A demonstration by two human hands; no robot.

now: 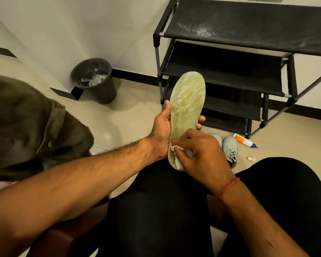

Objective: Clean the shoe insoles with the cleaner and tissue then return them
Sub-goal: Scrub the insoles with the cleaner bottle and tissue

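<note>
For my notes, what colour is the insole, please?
The insole is pale yellow-green with whitish zigzag streaks; head view.

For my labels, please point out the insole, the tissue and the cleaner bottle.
insole (188, 97): head view, its pale green middle.
tissue (179, 165): head view, its white lower corner.
cleaner bottle (243, 140): head view, its white body.

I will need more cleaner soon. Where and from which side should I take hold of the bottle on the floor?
Probably grip the cleaner bottle round its orange-labelled body, coming from above: it lies on its side, and its blue nozzle tapers too thin for a hold.
</note>
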